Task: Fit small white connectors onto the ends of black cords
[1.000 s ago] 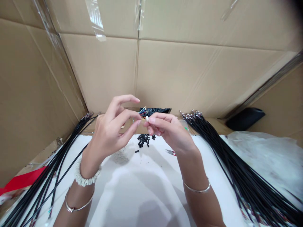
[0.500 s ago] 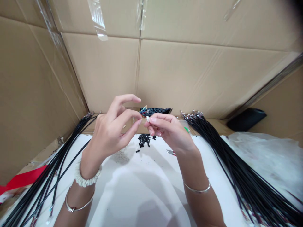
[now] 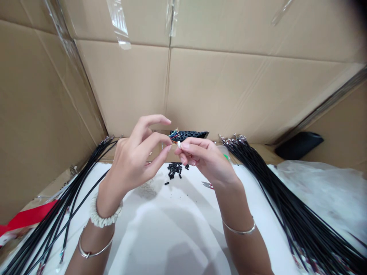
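Observation:
My left hand [image 3: 134, 156] pinches a thin yellowish wire [image 3: 174, 144] between thumb and a finger, its index finger raised clear. Facing it, my right hand [image 3: 200, 154] grips a small white connector [image 3: 179, 144] between thumb and index finger. The wire runs between the fingertips and the connector, but the exact point where it meets the connector is too small to make out. Just behind the fingertips, coloured wire ends [image 3: 174, 133] lie by a black patterned pouch [image 3: 189, 135]. Both hands are held above the white tabletop [image 3: 172, 225].
Below the hands lies a pile of short black tubes [image 3: 174, 169], with small snips [image 3: 207, 185] to their right. Black cable bundles flank the work area on the left [image 3: 77, 183] and right [image 3: 275, 194]. Clear plastic [image 3: 323, 191] sits far right, before cardboard walls [image 3: 218, 88].

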The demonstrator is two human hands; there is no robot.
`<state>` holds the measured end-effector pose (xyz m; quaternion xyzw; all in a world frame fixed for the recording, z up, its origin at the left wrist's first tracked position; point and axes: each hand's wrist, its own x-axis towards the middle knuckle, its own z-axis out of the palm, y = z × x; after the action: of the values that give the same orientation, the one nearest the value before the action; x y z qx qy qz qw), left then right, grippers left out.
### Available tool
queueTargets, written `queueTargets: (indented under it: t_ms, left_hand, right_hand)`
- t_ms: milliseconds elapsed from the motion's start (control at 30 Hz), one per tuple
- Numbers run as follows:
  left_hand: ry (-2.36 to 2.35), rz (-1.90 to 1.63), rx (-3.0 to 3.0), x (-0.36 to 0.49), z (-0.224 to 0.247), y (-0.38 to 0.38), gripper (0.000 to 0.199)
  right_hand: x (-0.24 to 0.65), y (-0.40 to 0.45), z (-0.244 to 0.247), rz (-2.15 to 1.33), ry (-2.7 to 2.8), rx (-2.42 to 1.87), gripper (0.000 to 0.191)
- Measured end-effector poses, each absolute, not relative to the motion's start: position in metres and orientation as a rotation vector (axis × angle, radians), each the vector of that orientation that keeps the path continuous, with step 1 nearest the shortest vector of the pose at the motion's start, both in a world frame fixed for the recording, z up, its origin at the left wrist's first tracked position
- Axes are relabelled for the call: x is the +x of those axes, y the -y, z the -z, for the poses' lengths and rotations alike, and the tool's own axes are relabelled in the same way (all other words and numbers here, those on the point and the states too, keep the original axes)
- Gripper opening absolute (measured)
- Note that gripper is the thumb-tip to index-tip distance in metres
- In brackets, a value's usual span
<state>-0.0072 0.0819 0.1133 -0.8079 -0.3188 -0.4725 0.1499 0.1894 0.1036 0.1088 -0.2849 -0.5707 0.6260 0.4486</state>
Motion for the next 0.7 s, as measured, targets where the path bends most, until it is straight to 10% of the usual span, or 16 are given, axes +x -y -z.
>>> queueTargets:
  t_ms: [700]
  left_hand:
    - [0.924, 1.315, -2.336, -0.008, -0.115, -0.081, 0.002]
  right_hand:
    - [0.184, -0.093, -0.109, -1.263, 1.550, -0.699, 0.021]
